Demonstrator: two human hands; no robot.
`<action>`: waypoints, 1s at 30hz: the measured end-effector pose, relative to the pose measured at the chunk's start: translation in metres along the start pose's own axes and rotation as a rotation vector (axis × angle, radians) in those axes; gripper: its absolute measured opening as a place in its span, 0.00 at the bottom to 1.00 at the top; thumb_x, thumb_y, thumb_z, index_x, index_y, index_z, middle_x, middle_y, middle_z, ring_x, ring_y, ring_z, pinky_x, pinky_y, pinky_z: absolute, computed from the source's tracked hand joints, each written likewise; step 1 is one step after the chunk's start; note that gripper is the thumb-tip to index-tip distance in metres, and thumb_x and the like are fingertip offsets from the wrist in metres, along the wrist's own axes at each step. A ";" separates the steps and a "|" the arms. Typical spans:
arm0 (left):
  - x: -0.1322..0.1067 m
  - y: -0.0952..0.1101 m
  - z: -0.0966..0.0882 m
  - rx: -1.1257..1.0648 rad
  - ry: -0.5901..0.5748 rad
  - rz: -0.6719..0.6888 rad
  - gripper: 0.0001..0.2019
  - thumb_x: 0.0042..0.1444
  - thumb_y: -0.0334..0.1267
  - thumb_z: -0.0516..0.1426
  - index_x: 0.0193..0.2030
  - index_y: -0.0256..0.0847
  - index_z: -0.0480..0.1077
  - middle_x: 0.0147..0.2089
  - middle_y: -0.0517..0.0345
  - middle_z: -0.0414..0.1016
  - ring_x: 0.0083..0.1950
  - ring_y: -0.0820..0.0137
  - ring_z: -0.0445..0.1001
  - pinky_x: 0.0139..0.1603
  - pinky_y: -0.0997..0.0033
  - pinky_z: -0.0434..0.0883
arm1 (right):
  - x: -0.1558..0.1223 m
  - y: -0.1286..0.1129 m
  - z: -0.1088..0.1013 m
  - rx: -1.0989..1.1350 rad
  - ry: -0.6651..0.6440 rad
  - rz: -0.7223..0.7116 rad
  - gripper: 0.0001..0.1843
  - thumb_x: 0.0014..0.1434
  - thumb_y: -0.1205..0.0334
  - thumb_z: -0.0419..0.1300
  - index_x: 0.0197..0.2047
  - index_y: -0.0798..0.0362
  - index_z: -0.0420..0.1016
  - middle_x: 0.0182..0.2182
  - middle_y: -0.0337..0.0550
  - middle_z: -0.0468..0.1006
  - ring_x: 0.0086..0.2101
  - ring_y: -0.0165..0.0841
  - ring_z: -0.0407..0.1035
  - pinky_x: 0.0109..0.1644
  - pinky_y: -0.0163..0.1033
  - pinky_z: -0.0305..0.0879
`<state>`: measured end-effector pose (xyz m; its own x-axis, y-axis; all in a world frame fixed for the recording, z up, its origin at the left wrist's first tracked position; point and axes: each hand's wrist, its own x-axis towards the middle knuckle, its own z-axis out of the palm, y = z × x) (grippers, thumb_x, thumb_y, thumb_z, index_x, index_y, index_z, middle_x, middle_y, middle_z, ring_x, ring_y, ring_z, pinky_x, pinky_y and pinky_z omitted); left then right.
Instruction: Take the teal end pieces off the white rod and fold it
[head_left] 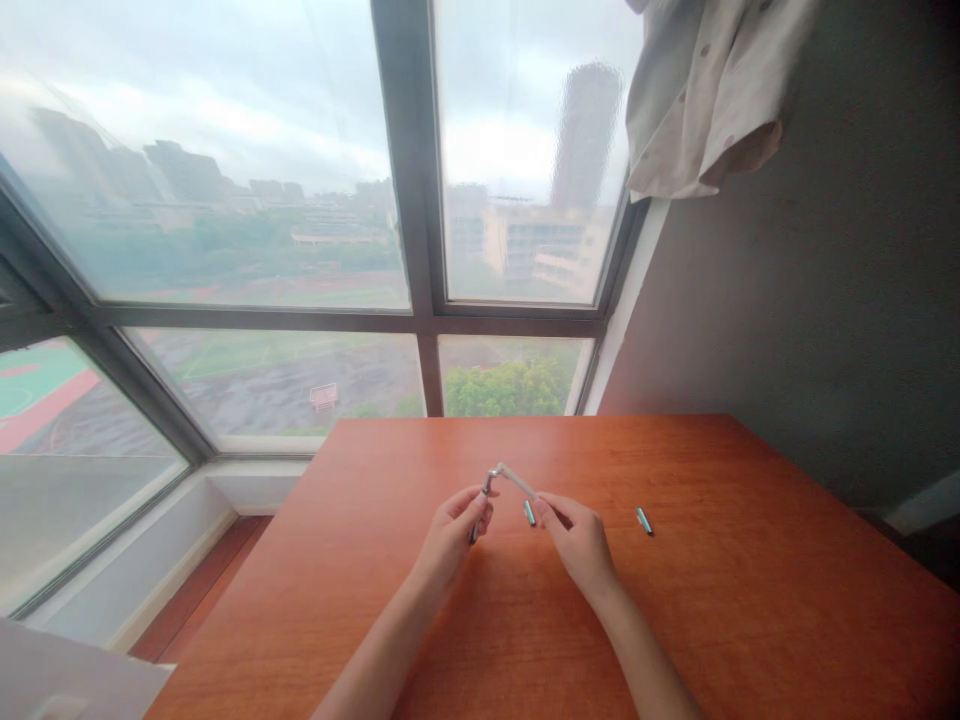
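Observation:
My left hand (459, 518) is closed around a slim dark and silver handle (489, 482), which looks like a razor handle. Its dark lower end sticks out below the fingers. A thin pale strip (517, 481) meets the handle's silver top at an angle, and my right hand (574, 535) pinches its other end. Whether strip and handle are joined or only touching I cannot tell. Just left of my right fingertips lies a small green and black piece (529, 513), like a razor cartridge. A similar green and black piece (645, 521) lies farther right.
Both hands are over a reddish-brown wooden table (750, 600). Large windows with a grey frame (431, 318) rise behind its far edge. A light shirt (705, 100) hangs at the upper right, before a dark wall (825, 300).

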<state>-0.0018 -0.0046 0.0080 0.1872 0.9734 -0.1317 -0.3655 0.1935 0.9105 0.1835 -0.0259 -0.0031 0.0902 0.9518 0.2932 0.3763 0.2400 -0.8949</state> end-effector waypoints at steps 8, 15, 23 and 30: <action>0.000 0.000 0.000 -0.004 0.023 0.016 0.19 0.45 0.49 0.66 0.38 0.36 0.77 0.25 0.59 0.67 0.26 0.75 0.61 0.29 0.75 0.57 | 0.001 -0.005 -0.002 0.113 0.029 0.065 0.27 0.60 0.42 0.53 0.26 0.56 0.77 0.23 0.42 0.74 0.27 0.34 0.69 0.32 0.33 0.66; -0.001 0.001 0.001 -0.016 0.028 0.008 0.20 0.44 0.49 0.67 0.40 0.35 0.77 0.25 0.59 0.67 0.26 0.75 0.61 0.28 0.75 0.57 | -0.001 -0.005 -0.001 0.130 -0.005 0.045 0.25 0.60 0.43 0.54 0.28 0.56 0.76 0.26 0.44 0.76 0.30 0.36 0.70 0.32 0.33 0.65; 0.000 0.000 0.000 -0.025 0.009 0.007 0.19 0.46 0.48 0.66 0.40 0.35 0.77 0.25 0.60 0.67 0.26 0.76 0.60 0.27 0.76 0.55 | -0.001 -0.001 0.000 0.117 -0.031 0.043 0.24 0.62 0.45 0.52 0.26 0.55 0.73 0.27 0.43 0.76 0.31 0.36 0.70 0.35 0.34 0.65; 0.001 -0.001 0.000 -0.028 0.017 0.008 0.19 0.46 0.48 0.66 0.40 0.36 0.77 0.25 0.61 0.65 0.25 0.77 0.59 0.27 0.76 0.54 | 0.000 0.003 0.000 0.111 -0.037 0.029 0.23 0.62 0.46 0.53 0.27 0.56 0.74 0.28 0.44 0.77 0.32 0.36 0.71 0.36 0.34 0.65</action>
<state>-0.0011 -0.0043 0.0072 0.1691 0.9768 -0.1313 -0.3925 0.1889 0.9002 0.1842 -0.0254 -0.0062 0.0649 0.9644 0.2563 0.2697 0.2304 -0.9350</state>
